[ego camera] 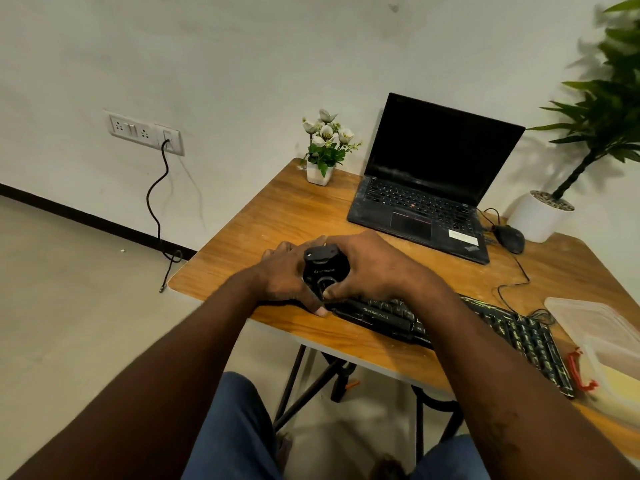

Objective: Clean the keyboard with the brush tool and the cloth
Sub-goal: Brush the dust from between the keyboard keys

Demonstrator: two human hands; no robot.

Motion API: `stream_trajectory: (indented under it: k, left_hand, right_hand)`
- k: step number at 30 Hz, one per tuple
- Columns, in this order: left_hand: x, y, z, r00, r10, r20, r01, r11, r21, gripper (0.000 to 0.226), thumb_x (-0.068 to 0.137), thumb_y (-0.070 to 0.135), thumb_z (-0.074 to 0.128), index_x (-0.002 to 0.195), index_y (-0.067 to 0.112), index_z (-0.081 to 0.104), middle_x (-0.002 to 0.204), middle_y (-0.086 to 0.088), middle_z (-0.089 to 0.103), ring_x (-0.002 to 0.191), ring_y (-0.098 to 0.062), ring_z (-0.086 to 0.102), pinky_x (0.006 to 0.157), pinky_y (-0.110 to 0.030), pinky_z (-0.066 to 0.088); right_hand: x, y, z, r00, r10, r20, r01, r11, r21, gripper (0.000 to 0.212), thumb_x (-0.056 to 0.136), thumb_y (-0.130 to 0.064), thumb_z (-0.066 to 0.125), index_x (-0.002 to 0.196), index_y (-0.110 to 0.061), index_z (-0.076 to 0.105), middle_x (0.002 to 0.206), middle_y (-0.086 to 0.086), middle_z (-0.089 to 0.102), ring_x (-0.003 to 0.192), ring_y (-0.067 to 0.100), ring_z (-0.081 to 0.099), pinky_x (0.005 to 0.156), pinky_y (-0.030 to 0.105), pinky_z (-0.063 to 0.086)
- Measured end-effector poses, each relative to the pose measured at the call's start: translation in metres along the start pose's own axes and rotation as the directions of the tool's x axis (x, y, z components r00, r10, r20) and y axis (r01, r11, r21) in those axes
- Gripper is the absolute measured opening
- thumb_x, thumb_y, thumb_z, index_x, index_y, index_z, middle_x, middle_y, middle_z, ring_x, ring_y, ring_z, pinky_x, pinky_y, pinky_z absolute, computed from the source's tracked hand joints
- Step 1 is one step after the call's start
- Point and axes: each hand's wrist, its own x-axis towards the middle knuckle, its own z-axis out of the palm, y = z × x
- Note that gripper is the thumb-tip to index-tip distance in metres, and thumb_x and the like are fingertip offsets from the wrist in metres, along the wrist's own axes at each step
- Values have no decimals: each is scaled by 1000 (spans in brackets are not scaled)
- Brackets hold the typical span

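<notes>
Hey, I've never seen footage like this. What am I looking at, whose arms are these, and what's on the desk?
There is no machine: one camera worn on a person's head looks down at their own bare arms. The left grip and right grip, simply their hands, together hold a small black brush tool at the left end of a black keyboard. On the wooden table are also an open laptop with a dark screen, a mouse, a small flower pot and a clear plastic box. A large potted plant stands at the far right.
</notes>
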Motion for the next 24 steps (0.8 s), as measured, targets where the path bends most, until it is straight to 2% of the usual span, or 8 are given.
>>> stream_trajectory:
  k: [4, 8, 12, 15, 17, 19, 21, 24]
  left_hand:
    - [-2, 5, 0, 999, 35, -30, -35, 999, 12, 115, 56, 65, 91, 150, 43, 29, 128, 14, 42, 125, -14, 29, 103, -42, 24]
    - [-1, 1, 1, 1000, 23, -15, -24, 1000, -5, 124, 53, 67, 91, 156, 40, 27, 132, 13, 43, 131, -18, 27, 108, -44, 23]
    - [-3, 4, -1, 999, 40, -25, -41, 999, -16, 112, 58, 62, 92, 148, 48, 27, 131, 15, 43, 128, -15, 30, 106, -43, 24]
    - [-5, 6, -3, 999, 30, -24, -31, 999, -21, 114, 60, 58, 93, 152, 42, 29, 125, 14, 39, 125, -13, 27, 107, -43, 23]
    - [-5, 4, -3, 999, 28, -15, -28, 999, -27, 121, 59, 59, 93, 157, 40, 24, 131, 13, 41, 127, -13, 25, 109, -43, 22]
    - [-3, 3, -2, 999, 49, -23, -49, 999, -21, 120, 59, 62, 92, 155, 44, 23, 140, 11, 45, 131, -16, 28, 107, -42, 22]
    - [-3, 3, -2, 998, 54, -25, -54, 998, -13, 115, 60, 61, 91, 152, 45, 25, 137, 11, 44, 130, -16, 28, 104, -41, 23]
    - [-3, 2, -2, 999, 45, 0, -45, 999, -20, 114, 61, 60, 92, 154, 40, 30, 127, 17, 38, 127, -15, 27, 105, -41, 22]
  right_hand:
    - [3, 5, -4, 991, 57, -118, -70, 992, -102, 42, 75, -30, 88, 105, -28, 58, 97, -8, 64, 85, 15, 65, 71, 33, 58]
    - [-3, 0, 0, 1000, -10, 8, 9, 1000, 27, 52, 73, -27, 91, 109, -39, 56, 98, -19, 62, 90, 0, 62, 74, 17, 51]
    - [1, 5, -2, 989, 58, -134, -65, 997, -51, 41, 75, -27, 88, 101, -30, 57, 94, -11, 64, 86, 13, 66, 69, 29, 56]
    - [-2, 4, -2, 999, 12, -46, -8, 997, 81, 46, 73, -26, 91, 98, -40, 56, 97, -15, 66, 87, 6, 66, 73, 24, 56]
    - [-2, 1, 1, 1000, 5, -18, -4, 999, 42, 51, 73, -24, 91, 96, -47, 51, 97, -18, 63, 87, 1, 63, 73, 19, 53]
    - [2, 3, 1, 994, 50, -98, -52, 998, -19, 43, 74, -25, 88, 96, -38, 54, 95, -15, 63, 85, 8, 64, 72, 28, 57]
    - [3, 5, -2, 990, 54, -127, -60, 997, -41, 40, 74, -27, 88, 99, -33, 57, 95, -11, 65, 84, 12, 66, 71, 32, 58]
    - [0, 2, -1, 1000, -10, -6, 11, 999, 38, 49, 73, -26, 91, 100, -41, 53, 99, -17, 65, 90, 2, 65, 74, 18, 53]
